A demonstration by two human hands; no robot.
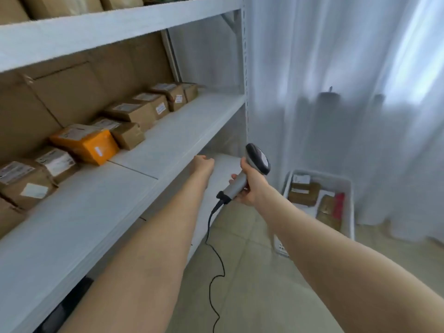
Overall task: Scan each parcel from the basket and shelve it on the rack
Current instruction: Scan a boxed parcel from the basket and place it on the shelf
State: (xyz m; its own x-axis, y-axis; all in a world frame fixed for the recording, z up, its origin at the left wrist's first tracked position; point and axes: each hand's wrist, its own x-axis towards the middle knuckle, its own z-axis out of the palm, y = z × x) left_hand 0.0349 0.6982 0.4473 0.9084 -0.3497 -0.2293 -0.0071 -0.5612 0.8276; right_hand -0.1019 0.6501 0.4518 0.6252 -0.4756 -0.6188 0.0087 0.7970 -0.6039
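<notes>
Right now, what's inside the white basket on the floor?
The basket holds several brown parcels, a white-labelled one and a red packet. Whatever lies beneath them, and the near part behind the right forearm, is hidden.

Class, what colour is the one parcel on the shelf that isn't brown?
The parcel is orange, with a white label; the head view shows it best.

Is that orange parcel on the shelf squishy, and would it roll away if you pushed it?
Probably not squishy: the orange parcel keeps straight edges and flat faces, like a box. It would likely slide rather than roll, since it lies flat on the shelf. Its wrapping looks smooth, so it may feel a bit slippery.
</notes>
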